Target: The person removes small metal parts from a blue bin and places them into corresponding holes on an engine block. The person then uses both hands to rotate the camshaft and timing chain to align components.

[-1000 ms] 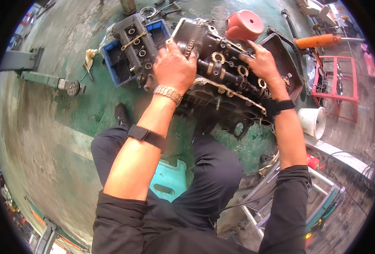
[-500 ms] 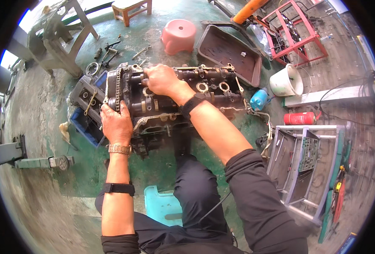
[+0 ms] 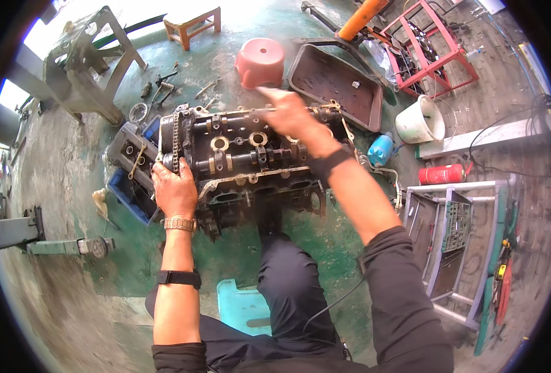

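A dark engine cylinder head (image 3: 244, 155) with camshafts and a timing chain (image 3: 176, 140) sits on the green floor in front of me. My left hand (image 3: 175, 189) rests flat on its near left end, just below the chain sprocket. My right hand (image 3: 288, 112) is raised over the far right part of the head, blurred, fingers stretched toward a thin rod-like part; whether it grips anything is unclear. A second dark engine part (image 3: 129, 155) lies to the left on a blue crate (image 3: 126, 189).
A pink stool (image 3: 261, 61) and a dark rectangular pan (image 3: 334, 84) lie beyond the engine. A white bucket (image 3: 420, 119), blue can (image 3: 381, 149), red extinguisher (image 3: 440, 174) and tool trolley (image 3: 449, 230) are at right. Loose tools (image 3: 160, 84) lie far left. A teal stool (image 3: 244, 304) is under me.
My view has swung so the engine sits centred. My right hand lifted from the head's middle toward its far right side. The left hand stayed at the chain end.
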### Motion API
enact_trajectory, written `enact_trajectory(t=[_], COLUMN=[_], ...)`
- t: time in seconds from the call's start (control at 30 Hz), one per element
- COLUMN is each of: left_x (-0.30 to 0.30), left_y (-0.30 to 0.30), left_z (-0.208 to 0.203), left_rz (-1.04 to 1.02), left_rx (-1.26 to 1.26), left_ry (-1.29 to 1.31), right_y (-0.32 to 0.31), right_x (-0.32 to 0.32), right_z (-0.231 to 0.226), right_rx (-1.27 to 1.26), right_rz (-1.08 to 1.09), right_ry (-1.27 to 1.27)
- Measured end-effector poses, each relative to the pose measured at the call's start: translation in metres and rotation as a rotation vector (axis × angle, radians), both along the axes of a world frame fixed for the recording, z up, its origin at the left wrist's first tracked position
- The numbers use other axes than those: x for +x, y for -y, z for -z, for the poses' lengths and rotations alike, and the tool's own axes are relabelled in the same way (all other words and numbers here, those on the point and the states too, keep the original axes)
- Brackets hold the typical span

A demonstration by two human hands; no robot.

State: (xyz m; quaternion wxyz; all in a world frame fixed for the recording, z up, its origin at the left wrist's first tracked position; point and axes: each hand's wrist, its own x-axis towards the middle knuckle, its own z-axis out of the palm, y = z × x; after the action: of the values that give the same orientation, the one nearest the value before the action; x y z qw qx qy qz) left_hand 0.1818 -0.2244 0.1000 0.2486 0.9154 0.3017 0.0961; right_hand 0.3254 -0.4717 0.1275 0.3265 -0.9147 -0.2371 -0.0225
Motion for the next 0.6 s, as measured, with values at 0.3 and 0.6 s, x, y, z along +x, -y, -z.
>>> enact_trajectory(t=[0.3, 0.6], left_x=[0.0, 0.0], left_y=[0.001, 0.001], left_z=[-0.001, -0.004], left_rz=[-0.001, -0.002], left_rx=[0.001, -0.039], left_ry=[0.009, -0.01], right_y=[0.082, 0.073], right_x=[-0.004, 0.005], right_z=[0.002, 0.012], right_rx=[-0.102, -0.19], right_rz=[0.149, 0.061], right_ry=[-0.352, -0.381])
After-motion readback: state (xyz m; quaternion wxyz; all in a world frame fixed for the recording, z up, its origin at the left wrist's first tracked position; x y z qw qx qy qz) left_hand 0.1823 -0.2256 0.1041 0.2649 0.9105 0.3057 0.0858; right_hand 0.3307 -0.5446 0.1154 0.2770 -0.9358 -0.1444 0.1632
